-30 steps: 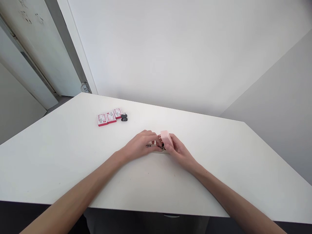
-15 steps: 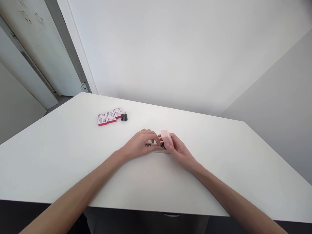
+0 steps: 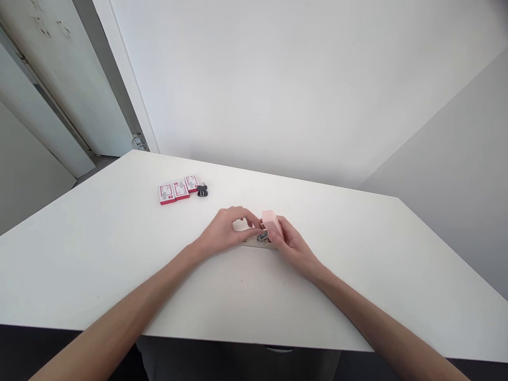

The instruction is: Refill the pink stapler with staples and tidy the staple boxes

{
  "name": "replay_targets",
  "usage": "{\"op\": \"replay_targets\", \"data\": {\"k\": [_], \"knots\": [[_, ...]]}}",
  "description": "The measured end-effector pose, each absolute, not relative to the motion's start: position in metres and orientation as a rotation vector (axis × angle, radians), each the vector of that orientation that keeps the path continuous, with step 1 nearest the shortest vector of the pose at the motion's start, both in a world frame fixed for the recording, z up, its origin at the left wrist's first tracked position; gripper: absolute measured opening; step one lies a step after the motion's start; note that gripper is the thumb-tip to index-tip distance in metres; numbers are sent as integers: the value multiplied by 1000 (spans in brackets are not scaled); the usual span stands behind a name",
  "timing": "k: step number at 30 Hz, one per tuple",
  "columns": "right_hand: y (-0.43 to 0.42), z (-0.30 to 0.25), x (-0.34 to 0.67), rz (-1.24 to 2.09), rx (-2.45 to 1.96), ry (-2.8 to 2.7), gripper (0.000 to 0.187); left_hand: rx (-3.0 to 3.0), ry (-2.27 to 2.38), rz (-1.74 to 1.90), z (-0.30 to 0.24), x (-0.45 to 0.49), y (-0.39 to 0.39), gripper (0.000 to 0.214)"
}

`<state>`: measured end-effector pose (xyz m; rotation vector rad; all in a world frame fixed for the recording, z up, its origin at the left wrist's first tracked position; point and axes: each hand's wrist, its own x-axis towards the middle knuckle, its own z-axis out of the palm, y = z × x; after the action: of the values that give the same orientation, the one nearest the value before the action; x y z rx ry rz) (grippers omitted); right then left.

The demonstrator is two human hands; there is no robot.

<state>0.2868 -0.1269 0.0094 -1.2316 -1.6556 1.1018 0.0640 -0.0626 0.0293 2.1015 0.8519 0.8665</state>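
Note:
Between my hands sits a stapler with its pink top point(image 3: 271, 221) lifted. Its pale base point(image 3: 254, 244) lies low on the table. Metal parts point(image 3: 262, 236) show between the top and the base. My right hand point(image 3: 292, 244) is closed round the pink top, thumb on the near side. From the left, my left hand point(image 3: 227, 230) arches over the base. Its thumb and fingers come together at the metal parts, and what lies between the fingertips is too small to make out.
Several small red-and-white boxes point(image 3: 180, 190) lie side by side at the back left of the white table point(image 3: 337, 296). A black staple remover point(image 3: 202, 190) is beside them. The wall point(image 3: 286, 95) rises behind the table.
My left hand has lifted and arched slightly, its fingertips a little higher. More of the metal parts shows beneath them. My right hand keeps its hold on the pink top.

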Motion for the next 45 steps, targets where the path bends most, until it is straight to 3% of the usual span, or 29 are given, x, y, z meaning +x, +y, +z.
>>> {"op": "replay_targets", "data": {"k": [20, 26, 33, 41, 45], "knots": [[-125, 4, 286, 861, -1400, -1606, 49, 1758, 1346, 1215, 21, 62, -48, 20], [-124, -3, 288, 699, -1358, -1714, 58, 1637, 1349, 1250, 21, 64, -47, 23], [-126, -3, 277, 544, -1409, -1834, 55, 1556, 1301, 1280, 19, 63, -46, 23], [-106, -7, 252, 531, -1418, -1847, 59, 1488, 1184, 1421, 24, 60, -49, 22], [-70, -11, 212, 722, -1221, -1807, 66, 1484, 1210, 1518, 23, 56, -48, 21]]}}
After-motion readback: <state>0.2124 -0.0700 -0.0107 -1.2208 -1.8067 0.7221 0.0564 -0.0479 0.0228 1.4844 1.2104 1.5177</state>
